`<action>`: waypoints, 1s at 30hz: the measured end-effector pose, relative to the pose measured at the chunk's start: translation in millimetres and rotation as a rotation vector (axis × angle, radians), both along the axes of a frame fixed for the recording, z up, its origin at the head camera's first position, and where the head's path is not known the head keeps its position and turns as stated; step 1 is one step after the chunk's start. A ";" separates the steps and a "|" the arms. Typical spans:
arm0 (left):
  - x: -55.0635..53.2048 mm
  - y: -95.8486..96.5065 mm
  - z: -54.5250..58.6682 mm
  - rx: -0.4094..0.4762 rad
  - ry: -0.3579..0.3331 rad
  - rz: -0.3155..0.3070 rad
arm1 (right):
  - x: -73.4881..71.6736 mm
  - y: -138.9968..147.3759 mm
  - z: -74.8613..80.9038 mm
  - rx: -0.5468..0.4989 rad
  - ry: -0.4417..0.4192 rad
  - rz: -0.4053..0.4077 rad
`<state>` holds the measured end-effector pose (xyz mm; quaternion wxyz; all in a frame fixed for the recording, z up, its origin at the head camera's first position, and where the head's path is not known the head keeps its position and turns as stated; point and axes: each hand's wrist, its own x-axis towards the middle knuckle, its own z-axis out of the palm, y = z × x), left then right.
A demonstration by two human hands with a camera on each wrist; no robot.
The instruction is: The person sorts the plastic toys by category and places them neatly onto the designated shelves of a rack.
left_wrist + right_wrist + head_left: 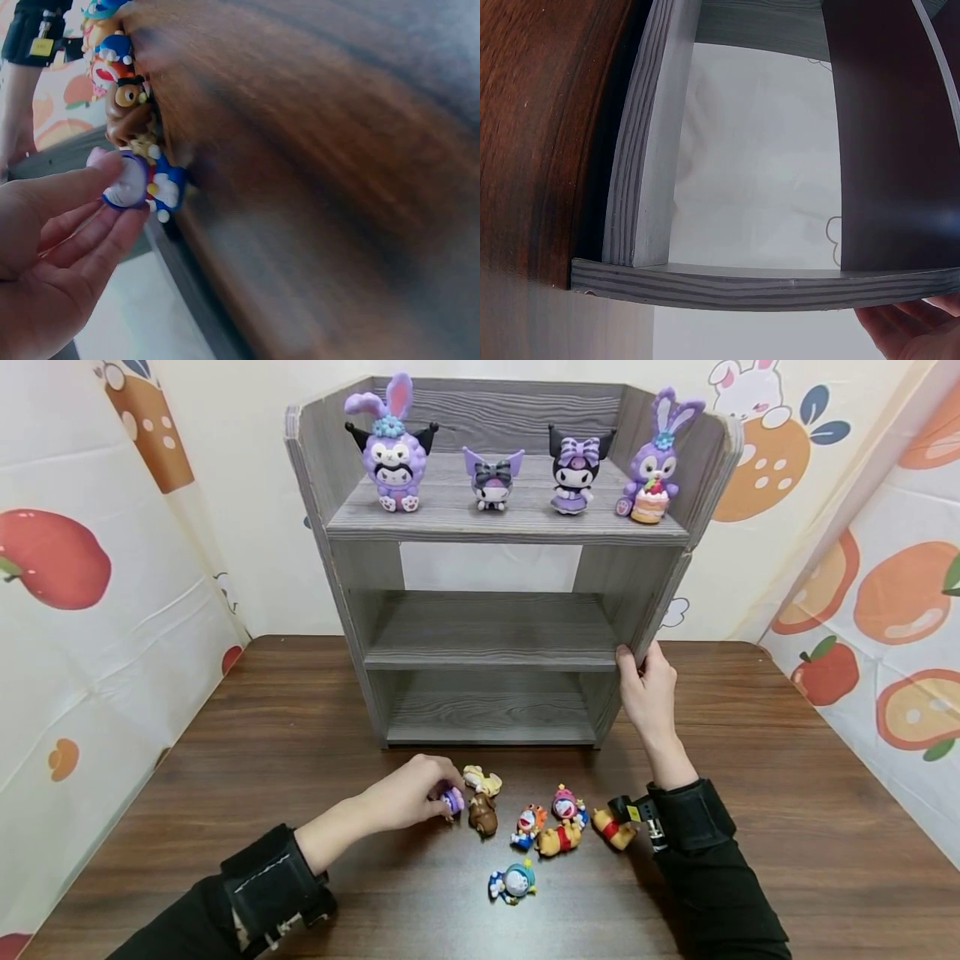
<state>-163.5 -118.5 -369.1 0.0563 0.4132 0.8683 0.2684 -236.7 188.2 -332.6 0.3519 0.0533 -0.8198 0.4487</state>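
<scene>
My left hand (pixel 422 789) is low over the table, pinching a small toy figurine (pixel 169 184) between thumb and fingers. That figurine has a purple hood, a blue body and a red collar; the fingers cover part of its head. Right beside it lie a brown figurine (pixel 482 814) and a cream-yellow one (pixel 482 780). My right hand (pixel 649 693) grips the right side panel of a grey wooden shelf (pixel 491 627). In the right wrist view, the fingers (pixel 907 326) of this hand lie along the outside of that panel.
Four purple-and-black figurines stand on the shelf's top board (pixel 525 497). Right of the left hand lie a teal-hooded figurine (pixel 517 881), an orange-and-blue one (pixel 528 822), a pink-hooded one (pixel 566 804) and two yellow bears in red shirts (pixel 558 838). Fruit-print cloth (pixel 892 610) hangs around the table.
</scene>
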 end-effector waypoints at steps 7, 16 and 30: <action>-3.2 -13.9 -4.6 0.204 -0.251 0.102 | 0.2 -0.7 -0.1 0.005 0.003 -0.003; -0.8 -20.7 -3.7 0.166 -0.202 0.123 | -1.1 0.3 -0.1 0.008 0.011 -0.009; 8.9 -12.9 3.9 -0.179 0.271 -0.075 | -0.3 -0.6 0.5 0.000 0.005 -0.001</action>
